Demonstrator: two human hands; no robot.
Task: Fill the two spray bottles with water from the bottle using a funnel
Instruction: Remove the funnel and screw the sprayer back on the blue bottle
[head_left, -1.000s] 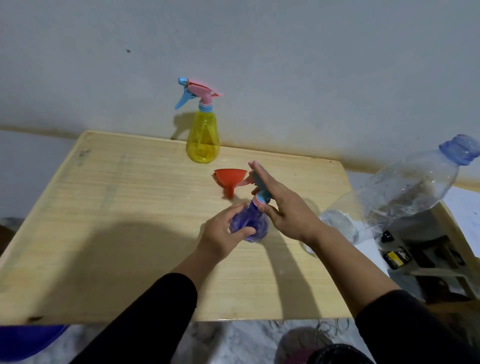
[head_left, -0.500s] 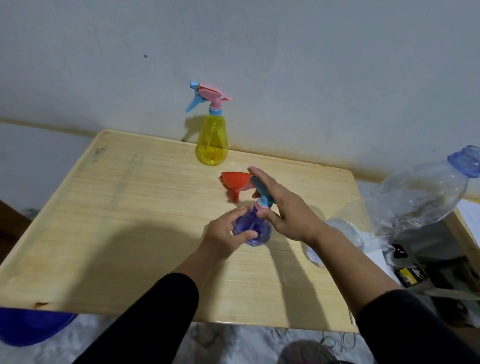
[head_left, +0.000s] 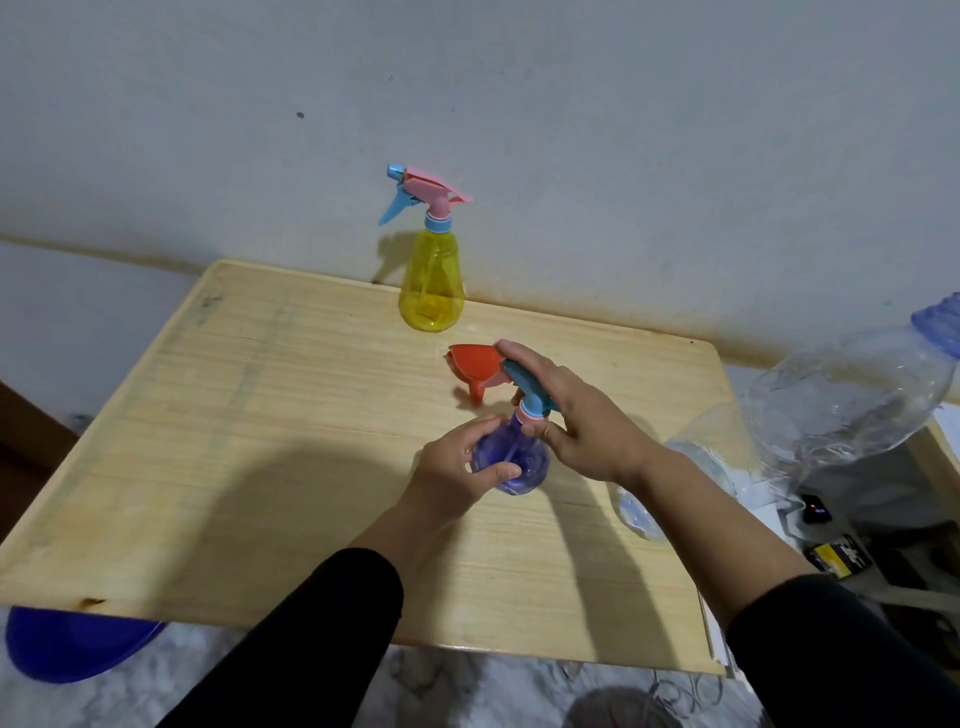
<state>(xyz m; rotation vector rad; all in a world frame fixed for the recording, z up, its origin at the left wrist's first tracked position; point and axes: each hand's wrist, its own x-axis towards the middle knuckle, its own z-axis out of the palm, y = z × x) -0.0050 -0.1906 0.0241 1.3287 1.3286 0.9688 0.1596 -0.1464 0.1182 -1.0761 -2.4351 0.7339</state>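
Hands (head_left: 457, 462) around purple spray bottle (head_left: 514, 460)

The purple spray bottle (head_left: 514, 462) stands upright near the middle of the surface (head_left: 260, 441), its teal-and-pink trigger head (head_left: 530, 389) seated on the neck. The yellow spray bottle (head_left: 431, 286) stands upright at the far edge of the surface, its pink-and-blue trigger head fitted. The red funnel (head_left: 475, 366) lies on its side between the two. The large clear water bottle (head_left: 831, 415), blue cap on, leans tilted at the right edge.
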